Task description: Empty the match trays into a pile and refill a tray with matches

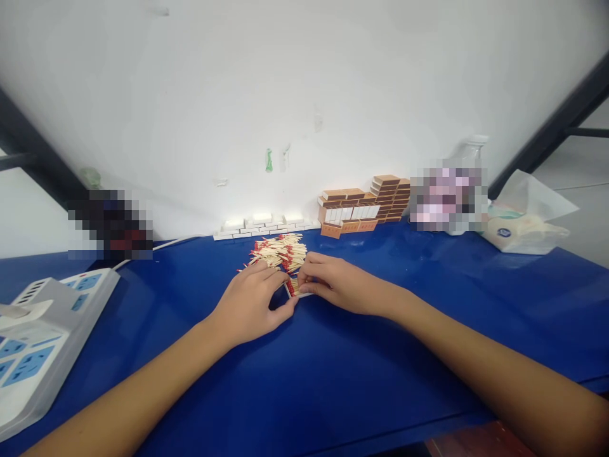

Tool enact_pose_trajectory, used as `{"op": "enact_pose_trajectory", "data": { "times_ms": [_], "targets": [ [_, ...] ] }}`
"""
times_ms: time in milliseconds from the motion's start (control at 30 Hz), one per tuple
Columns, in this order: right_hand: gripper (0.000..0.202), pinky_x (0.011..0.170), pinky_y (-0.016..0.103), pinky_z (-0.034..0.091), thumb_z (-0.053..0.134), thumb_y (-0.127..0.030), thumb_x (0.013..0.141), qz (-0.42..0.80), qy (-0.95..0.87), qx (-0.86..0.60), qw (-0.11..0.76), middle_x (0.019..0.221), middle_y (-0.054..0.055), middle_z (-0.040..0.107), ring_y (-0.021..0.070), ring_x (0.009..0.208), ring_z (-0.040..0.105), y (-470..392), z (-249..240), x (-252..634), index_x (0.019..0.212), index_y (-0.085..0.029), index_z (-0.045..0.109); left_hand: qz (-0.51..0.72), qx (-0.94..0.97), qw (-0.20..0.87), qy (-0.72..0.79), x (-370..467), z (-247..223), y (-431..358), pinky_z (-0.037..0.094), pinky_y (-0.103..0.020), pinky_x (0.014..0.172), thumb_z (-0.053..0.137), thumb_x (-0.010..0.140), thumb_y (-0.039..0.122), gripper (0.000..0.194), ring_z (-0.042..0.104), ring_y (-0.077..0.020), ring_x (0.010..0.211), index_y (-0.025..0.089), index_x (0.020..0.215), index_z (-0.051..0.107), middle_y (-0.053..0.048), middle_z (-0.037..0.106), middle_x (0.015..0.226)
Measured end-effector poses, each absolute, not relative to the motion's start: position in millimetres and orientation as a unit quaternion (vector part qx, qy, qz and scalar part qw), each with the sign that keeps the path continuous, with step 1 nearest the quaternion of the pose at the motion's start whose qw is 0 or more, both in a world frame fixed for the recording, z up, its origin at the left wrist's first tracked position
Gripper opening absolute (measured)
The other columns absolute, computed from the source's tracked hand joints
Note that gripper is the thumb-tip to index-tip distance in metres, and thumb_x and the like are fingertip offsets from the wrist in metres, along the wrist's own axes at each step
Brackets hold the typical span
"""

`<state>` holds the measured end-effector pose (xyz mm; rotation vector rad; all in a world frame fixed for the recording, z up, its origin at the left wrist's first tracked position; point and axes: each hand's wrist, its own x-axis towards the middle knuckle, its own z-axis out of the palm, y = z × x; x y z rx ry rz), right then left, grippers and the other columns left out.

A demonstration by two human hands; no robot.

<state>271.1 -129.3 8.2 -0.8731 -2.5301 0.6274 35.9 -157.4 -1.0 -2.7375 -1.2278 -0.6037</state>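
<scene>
A small matchbox tray (294, 287) with red-tipped matches in it sat on the blue counter (361, 355), pinched between both hands. The left hand (252, 306) curled around its near left side, fingers bent and closed on it; the right hand (333, 284) gripped its right edge. Just behind lay a loose pile of matches (280, 251). Farther back stood white inner trays (264, 226) and stacked brown matchboxes (368, 204). A power strip (42, 330) lay far left.
</scene>
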Motion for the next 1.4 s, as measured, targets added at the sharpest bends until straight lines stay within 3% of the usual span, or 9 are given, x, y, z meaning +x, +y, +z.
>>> {"op": "enact_pose_trajectory", "data": {
  "times_ms": [500, 1400],
  "targets": [
    [0.010, 0.070, 0.027, 0.042, 0.060, -0.024, 0.101, 0.187, -0.900, -0.331, 0.214, 0.098, 0.004, 0.060, 0.0128, 0.079, 0.055, -130.3, 4.6, 270.1, 0.094, -0.018, 0.065, -0.198, -0.896, 0.029, -0.397, 36.5, 1.2, -158.3, 0.052, -0.040, 0.079, 0.059, 0.097, 0.041, 0.027, 0.060, -0.0235, 0.082, 0.017, 0.101, 0.070, -0.006, 0.070, 0.085],
    [0.014, 0.071, 0.028, 0.042, 0.057, -0.026, 0.102, 0.170, -0.902, -0.332, 0.217, 0.096, 0.004, 0.062, 0.0141, 0.081, 0.057, -127.8, 1.7, 270.1, 0.093, -0.019, 0.064, -0.201, -0.897, 0.035, -0.392, 35.1, -0.6, -157.8, 0.050, -0.040, 0.080, 0.060, 0.096, 0.040, 0.025, 0.061, -0.0241, 0.084, 0.018, 0.101, 0.070, -0.006, 0.070, 0.085]
  ]
}}
